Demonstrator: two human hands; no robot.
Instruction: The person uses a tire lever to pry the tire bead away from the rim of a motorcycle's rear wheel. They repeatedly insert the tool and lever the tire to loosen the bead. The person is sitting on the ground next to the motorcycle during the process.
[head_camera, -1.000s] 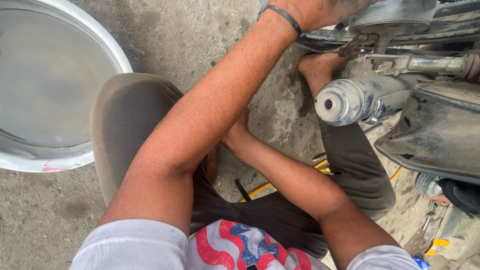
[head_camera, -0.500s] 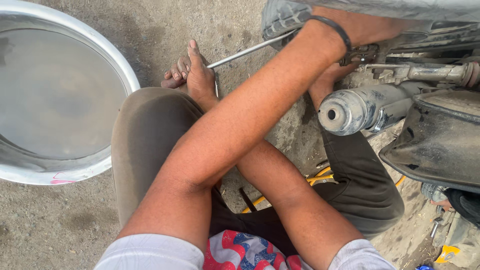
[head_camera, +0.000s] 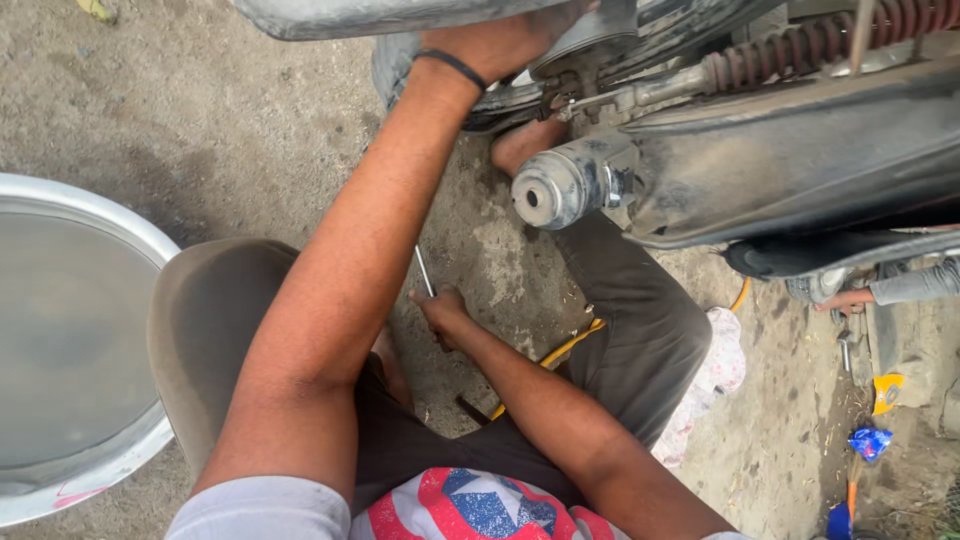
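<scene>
Since half a second ago, right hand (head_camera: 445, 315) is lowering the thin metal rod (head_camera: 425, 272) groundward, clenching its lower end at six o'clock, a stiff, light, possibly slippery bar, while left hand (head_camera: 500, 45) is pressing, grip unclear, on the motorcycle wheel (head_camera: 590, 40) at twelve.

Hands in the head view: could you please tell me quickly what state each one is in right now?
Left hand: pressed on the motorcycle's rear wheel area; grip cannot be told.
Right hand: closed around a thin metal rod near the ground.
</scene>
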